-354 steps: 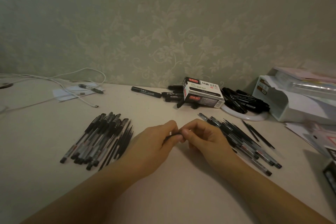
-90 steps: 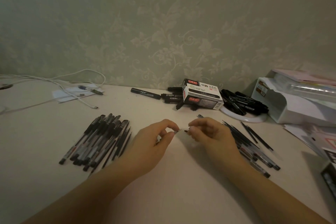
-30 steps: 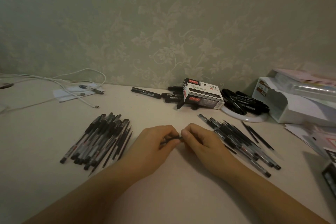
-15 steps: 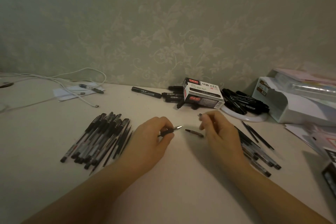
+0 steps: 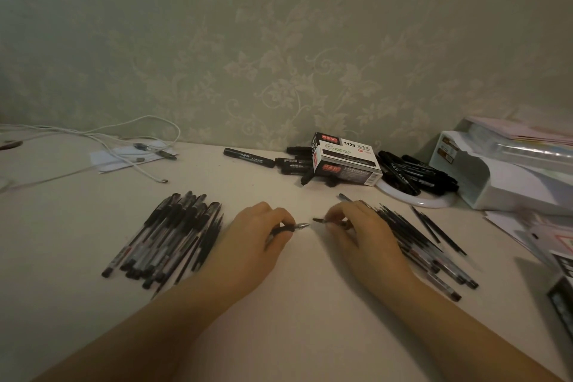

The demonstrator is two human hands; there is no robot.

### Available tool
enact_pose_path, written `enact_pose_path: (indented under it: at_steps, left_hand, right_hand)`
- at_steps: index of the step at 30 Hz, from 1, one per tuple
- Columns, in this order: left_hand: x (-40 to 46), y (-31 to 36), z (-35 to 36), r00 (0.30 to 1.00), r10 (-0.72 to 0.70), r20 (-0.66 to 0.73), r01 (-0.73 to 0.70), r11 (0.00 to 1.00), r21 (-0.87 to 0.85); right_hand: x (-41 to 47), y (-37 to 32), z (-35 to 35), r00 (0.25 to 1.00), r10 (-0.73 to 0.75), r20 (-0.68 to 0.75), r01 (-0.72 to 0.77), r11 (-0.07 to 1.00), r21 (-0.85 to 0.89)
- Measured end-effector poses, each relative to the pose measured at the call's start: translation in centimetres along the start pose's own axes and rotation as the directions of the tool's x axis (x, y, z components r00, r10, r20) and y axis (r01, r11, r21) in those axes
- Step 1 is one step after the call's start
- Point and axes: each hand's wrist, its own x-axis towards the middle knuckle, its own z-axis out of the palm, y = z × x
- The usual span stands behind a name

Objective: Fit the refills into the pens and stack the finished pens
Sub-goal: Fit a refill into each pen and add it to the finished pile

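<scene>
My left hand (image 5: 251, 245) grips a black pen (image 5: 290, 227) whose silver tip points right. A small gap separates that tip from a dark cap (image 5: 325, 221), which my right hand (image 5: 362, 239) pinches between thumb and fingers. Both hands rest low over the middle of the table (image 5: 294, 319). A stack of pens (image 5: 173, 236) lies left of my left hand. Another heap of pens and thin refills (image 5: 415, 242) lies under and right of my right hand, partly hidden by it.
A marker box (image 5: 345, 160) sits at the back among loose black markers (image 5: 249, 157), some on a white dish (image 5: 415, 200). A white tray (image 5: 508, 177) stands at the right. White cables (image 5: 130, 146) and paper lie back left. Papers and a dark box occupy the right edge.
Half a second ago the cap lay on the table with my right hand above it; now my right hand holds the cap, lined up with the pen tip.
</scene>
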Motion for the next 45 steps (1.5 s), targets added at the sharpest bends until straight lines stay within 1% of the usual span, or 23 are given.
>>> enact_pose_path:
  at_steps: [6, 11, 14, 17, 20, 22, 26, 34, 41, 45]
  left_hand:
    - [0.0, -0.1, 0.2, 0.999, 0.047, 0.029, -0.047, 0.999, 0.013]
    - [0.1, 0.2, 0.3, 0.998, 0.04, 0.04, -0.039, 0.999, -0.014]
    - [0.2, 0.3, 0.0, 0.999, 0.038, 0.025, -0.038, 0.999, -0.019]
    - [0.2, 0.1, -0.5, 0.998, 0.06, 0.023, -0.061, 0.996, 0.063]
    - [0.3, 0.0, -0.9, 0.992, 0.101, 0.071, -0.11, 0.983, 0.147]
    - [0.3, 0.0, -1.0, 0.987, 0.122, 0.102, -0.137, 0.977, 0.161]
    - [0.3, -0.1, -1.1, 0.984, 0.149, 0.103, -0.167, 0.966, 0.196]
    - [0.3, -0.1, -0.8, 0.979, 0.133, 0.151, -0.161, 0.969, 0.188]
    - [0.2, 0.1, -0.7, 0.98, 0.133, 0.145, -0.159, 0.969, 0.19]
    - [0.2, 0.1, -0.6, 0.984, 0.131, 0.117, -0.152, 0.97, 0.191]
  right_hand:
    - [0.0, -0.3, 0.3, 0.973, -0.216, 0.077, 0.211, 0.975, 0.072]
    - [-0.1, -0.3, 0.4, 0.958, -0.269, 0.102, 0.253, 0.957, 0.144]
    - [0.0, -0.3, 0.4, 0.964, -0.253, 0.083, 0.236, 0.956, 0.174]
    - [-0.1, -0.4, 0.2, 0.974, -0.213, 0.077, 0.189, 0.953, 0.237]
    - [-0.1, -0.4, 0.0, 0.977, -0.186, 0.104, 0.15, 0.947, 0.285]
    - [-0.1, -0.3, -0.1, 0.977, -0.165, 0.132, 0.115, 0.939, 0.324]
    - [-0.3, -0.3, -0.5, 0.976, -0.13, 0.173, 0.051, 0.914, 0.403]
    - [-0.4, -0.7, -0.7, 0.972, -0.084, 0.22, -0.009, 0.919, 0.394]
    - [-0.4, -0.8, -0.7, 0.973, -0.083, 0.215, -0.013, 0.912, 0.411]
    - [-0.5, -0.7, -0.8, 0.973, -0.092, 0.21, 0.0, 0.916, 0.402]
